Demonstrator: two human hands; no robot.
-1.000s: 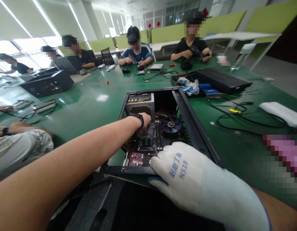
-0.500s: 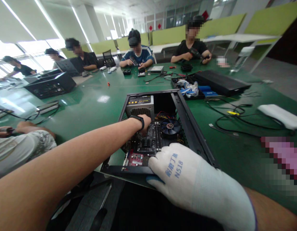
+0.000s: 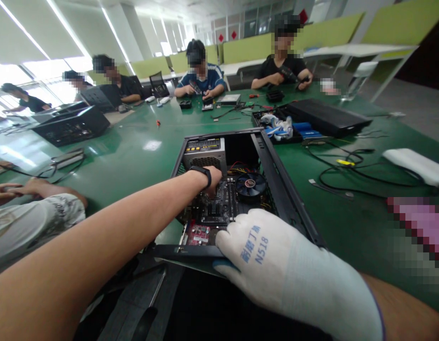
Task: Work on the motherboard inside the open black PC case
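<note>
An opened black computer case [image 3: 292, 189] lies on its side at the table's near edge, its near end reaching past that edge. My bare left hand [image 3: 215, 176], with a black band on the wrist, reaches inside beside the power supply [image 3: 207, 158]. Its fingers bend down at the motherboard [image 3: 219, 208]; their tips are hidden. My right hand [image 3: 253, 246] wears a white glove and is closed around the near rim of the case, thumb underneath. A cooling fan [image 3: 250, 184] and a red circuit board [image 3: 201, 233] also show inside.
Black cables [image 3: 333, 177] and a white object [image 3: 414, 166] lie at right. Beyond the case, a tray [image 3: 260, 125] holds gloves. A screwdriver [image 3: 146, 322] shows below the table edge. A person's arm [image 3: 59, 192] is close on the left; several other people sit around the green table [image 3: 134, 156].
The view has shifted slightly. Both my hands keep their places, left inside the case and right on its rim. At left, the neighbouring person's hands have moved a little.
</note>
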